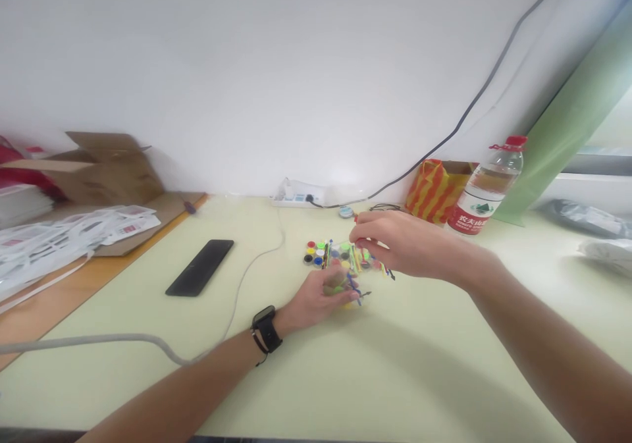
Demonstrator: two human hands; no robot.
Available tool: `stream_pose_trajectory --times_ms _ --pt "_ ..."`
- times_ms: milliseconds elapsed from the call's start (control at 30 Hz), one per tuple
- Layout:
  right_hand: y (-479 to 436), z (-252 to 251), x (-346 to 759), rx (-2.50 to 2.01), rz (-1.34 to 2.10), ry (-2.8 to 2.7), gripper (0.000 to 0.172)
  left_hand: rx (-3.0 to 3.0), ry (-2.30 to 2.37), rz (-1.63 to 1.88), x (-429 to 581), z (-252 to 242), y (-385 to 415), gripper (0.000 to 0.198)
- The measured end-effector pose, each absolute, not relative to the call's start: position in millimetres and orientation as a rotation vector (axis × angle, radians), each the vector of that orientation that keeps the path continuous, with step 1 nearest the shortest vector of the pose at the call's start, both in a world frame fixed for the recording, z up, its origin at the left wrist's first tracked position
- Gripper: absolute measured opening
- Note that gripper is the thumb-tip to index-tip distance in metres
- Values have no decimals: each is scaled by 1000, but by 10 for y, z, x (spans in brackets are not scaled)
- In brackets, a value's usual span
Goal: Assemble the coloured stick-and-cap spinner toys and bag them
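A: Can you see what the hands are holding?

B: The left hand, below a black watch, is curled around thin coloured strips, some of them blue; it's blurry, though. The right hand is over the desk, fingertips drawn together, and I can't tell whether anything is pinched there

A: And just beyond the left hand?

B: Small round pots on the desk, in red, yellow, black, blue, green and white, partly hidden by the right hand

A: What's further out?

B: To the left, a black phone, with a pale cable between it and the pots. Against the wall, a power strip. To the right, a striped bag and a red-capped bottle. Far left, an open cardboard box behind white packets
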State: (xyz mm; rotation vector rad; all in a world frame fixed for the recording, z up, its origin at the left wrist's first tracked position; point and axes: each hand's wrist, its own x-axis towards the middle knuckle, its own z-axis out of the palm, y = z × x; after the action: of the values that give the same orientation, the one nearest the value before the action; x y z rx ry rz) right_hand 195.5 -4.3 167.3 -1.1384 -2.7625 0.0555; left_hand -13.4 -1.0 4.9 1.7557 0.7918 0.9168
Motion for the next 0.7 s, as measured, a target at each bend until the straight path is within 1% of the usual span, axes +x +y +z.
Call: stream_pose_trajectory --times_ms 133,267,433,567,700 --pt "-75 1689 1896 -1196 -91 -2822 28 1772 816 901 -128 78 -19 38" --pt "-102 1650 1839 -1197 -317 -2899 25 1782 810 919 -124 128 -30 36" --pt "-103 1512 1815 -1196 -547 -2830 23 1799 795 938 -113 153 -33 34" --pt "-119 1477 1811 -1189 -505 -2865 26 1815 820 919 -105 143 -24 31" --pt "-134 1573 1865 -1075 -189 -2946 28 1818 851 901 -110 111 -6 30"
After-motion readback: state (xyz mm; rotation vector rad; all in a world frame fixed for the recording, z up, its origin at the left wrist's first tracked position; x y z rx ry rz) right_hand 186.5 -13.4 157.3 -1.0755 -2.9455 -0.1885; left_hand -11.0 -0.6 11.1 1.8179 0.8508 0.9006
